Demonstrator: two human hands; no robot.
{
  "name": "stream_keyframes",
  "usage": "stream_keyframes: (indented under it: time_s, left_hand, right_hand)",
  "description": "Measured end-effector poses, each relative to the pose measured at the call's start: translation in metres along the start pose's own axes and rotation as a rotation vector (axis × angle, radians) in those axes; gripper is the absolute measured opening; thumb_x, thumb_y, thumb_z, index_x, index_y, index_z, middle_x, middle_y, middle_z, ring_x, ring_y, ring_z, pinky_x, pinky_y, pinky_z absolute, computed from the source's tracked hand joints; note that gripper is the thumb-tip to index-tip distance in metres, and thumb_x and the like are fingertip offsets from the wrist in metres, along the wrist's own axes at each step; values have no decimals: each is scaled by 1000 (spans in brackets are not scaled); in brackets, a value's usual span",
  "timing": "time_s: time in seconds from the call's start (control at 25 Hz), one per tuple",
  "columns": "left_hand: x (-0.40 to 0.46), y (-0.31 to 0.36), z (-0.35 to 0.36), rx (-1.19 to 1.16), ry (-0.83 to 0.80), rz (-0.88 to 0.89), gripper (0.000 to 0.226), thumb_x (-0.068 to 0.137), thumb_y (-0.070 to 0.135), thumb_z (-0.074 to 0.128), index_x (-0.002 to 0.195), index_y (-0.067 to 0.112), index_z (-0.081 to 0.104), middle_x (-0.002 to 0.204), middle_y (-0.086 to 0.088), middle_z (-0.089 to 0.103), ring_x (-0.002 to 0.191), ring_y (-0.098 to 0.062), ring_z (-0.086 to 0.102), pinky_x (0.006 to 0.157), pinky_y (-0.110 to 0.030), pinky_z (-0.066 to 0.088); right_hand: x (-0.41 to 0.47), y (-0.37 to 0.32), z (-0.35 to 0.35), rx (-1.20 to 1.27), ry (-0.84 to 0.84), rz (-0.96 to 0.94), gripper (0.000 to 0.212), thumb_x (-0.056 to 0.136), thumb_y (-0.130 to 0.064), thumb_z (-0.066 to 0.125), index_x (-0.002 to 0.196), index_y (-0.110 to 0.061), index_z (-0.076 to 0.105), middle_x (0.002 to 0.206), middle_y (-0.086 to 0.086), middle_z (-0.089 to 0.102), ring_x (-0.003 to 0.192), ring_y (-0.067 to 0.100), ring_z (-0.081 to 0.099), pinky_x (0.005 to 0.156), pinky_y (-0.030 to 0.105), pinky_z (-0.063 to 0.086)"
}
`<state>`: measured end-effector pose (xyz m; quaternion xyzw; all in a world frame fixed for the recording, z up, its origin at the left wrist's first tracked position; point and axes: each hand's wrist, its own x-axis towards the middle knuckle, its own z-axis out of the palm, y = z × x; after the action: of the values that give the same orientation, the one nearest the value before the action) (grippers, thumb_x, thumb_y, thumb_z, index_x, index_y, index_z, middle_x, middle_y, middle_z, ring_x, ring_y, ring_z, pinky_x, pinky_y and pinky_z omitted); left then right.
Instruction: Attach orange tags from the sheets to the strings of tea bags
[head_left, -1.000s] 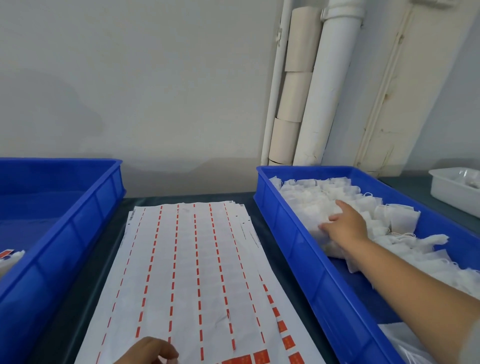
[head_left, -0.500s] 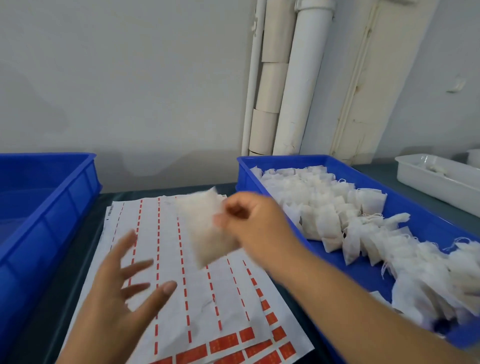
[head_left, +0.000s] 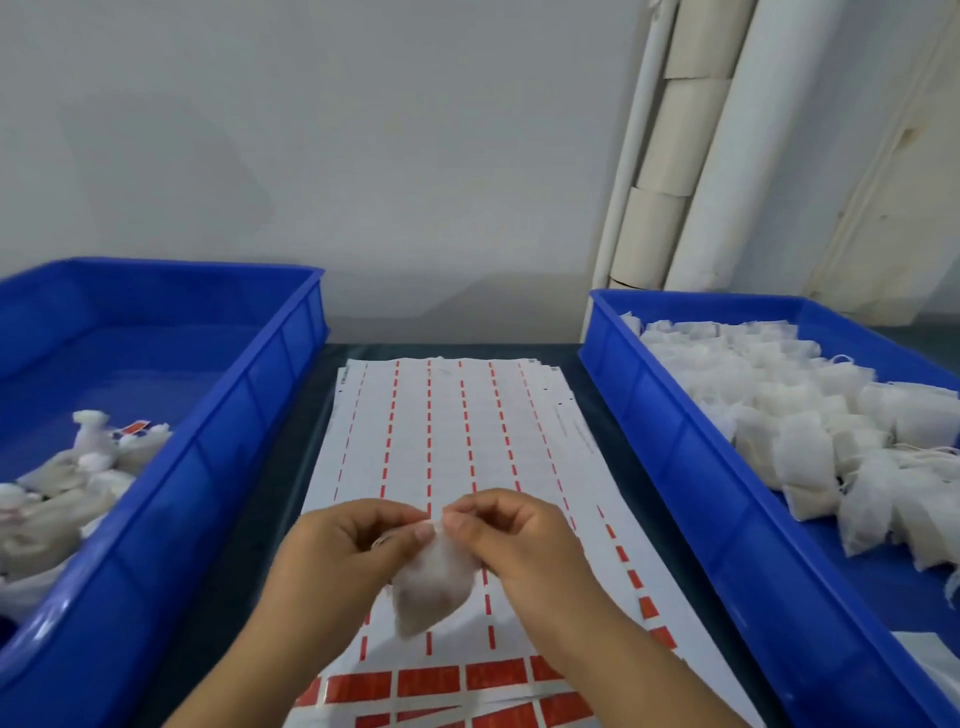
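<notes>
One white tea bag hangs between my two hands above the tag sheets. My left hand and my right hand both pinch its top edge with thumb and fingertips; its string is too fine to make out. The sheets lie in a stack on the dark table, mostly stripped white backing with thin orange strips; whole orange tags remain along the near end. Plain white tea bags fill the blue bin on the right.
The right blue bin and a left blue bin flank the sheets. In the left bin lie several tea bags, one with an orange tag. White pipes run up the wall behind.
My right hand lifted a tea bag out of the right bin and brought it over the sheets. My left hand rose from the sheet and now pinches the bag too.
</notes>
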<state>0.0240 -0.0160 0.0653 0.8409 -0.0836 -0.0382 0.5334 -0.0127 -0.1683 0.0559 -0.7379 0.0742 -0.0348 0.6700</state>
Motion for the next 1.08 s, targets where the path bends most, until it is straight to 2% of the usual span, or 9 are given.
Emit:
stream_keyframes:
  time_s: [0.16, 0.32, 0.4, 0.48, 0.6, 0.72, 0.76, 0.92, 1.08]
  left_hand:
    - [3, -1, -3, 96, 22, -15, 14, 76, 25, 72, 71, 37, 67, 60, 21, 66, 60, 2, 64, 54, -8, 46]
    - [7, 4, -4, 242, -70, -42, 17, 79, 29, 69, 68, 39, 60, 62, 17, 66, 60, -2, 64, 59, -11, 50]
    - [7, 6, 0, 344, -89, 14, 11, 83, 34, 64, 75, 38, 57, 69, 16, 65, 64, -1, 63, 65, -12, 52]
    - [6, 6, 6, 388, -75, 88, 9, 87, 35, 60, 80, 38, 54, 70, 17, 63, 65, 1, 61, 66, -11, 50]
    - [6, 6, 10, 456, -49, 198, 14, 91, 34, 55, 80, 41, 50, 71, 20, 55, 66, 4, 55, 58, -6, 41]
    - [7, 6, 2, 538, -7, 325, 14, 91, 35, 53, 83, 43, 45, 78, 23, 47, 74, 4, 50, 65, -4, 39]
    - [7, 6, -2, 535, 32, 349, 16, 91, 35, 53, 83, 44, 44, 79, 25, 46, 75, 5, 50, 66, -4, 39]
    - [7, 0, -10, 497, 159, 369, 18, 90, 31, 55, 85, 45, 44, 79, 29, 43, 76, 7, 49, 66, -4, 36]
    - [10, -7, -5, 453, 257, 337, 14, 89, 29, 57, 86, 40, 49, 79, 26, 45, 74, 4, 50, 68, -7, 39]
  right_hand:
    - [8, 8, -11, 23, 126, -7, 13, 80, -28, 71, 68, -34, 72, 79, -23, 69, 78, -2, 64, 70, 15, 51]
    - [10, 12, -18, -94, 172, -25, 7, 80, -32, 70, 73, -33, 67, 77, -32, 66, 78, -11, 60, 60, 5, 46]
    - [7, 13, -19, -263, 137, -126, 10, 83, -31, 68, 79, -39, 64, 85, -36, 62, 86, -12, 57, 65, 1, 43]
    - [4, 14, -13, -465, -11, -271, 16, 84, -33, 66, 92, -46, 61, 98, -38, 55, 100, -15, 49, 77, -1, 37]
    - [7, 16, -2, -564, -47, -353, 23, 82, -42, 66, 104, -36, 69, 92, -33, 53, 96, -9, 51, 82, 6, 35]
    - [8, 13, -4, -500, 8, -251, 5, 83, -38, 67, 79, -36, 65, 88, -25, 57, 91, -7, 52, 80, 7, 36]
    - [8, 15, -7, -458, 20, -213, 12, 84, -34, 67, 74, -36, 61, 92, -24, 59, 93, -8, 52, 82, 7, 37]
    - [2, 25, -10, -272, 15, -23, 7, 88, -29, 62, 81, -30, 61, 98, -23, 63, 95, -1, 56, 75, 10, 45]
    - [-5, 26, -8, -459, -185, 169, 7, 84, -33, 66, 84, -32, 59, 86, -15, 63, 81, 5, 62, 64, 15, 49]
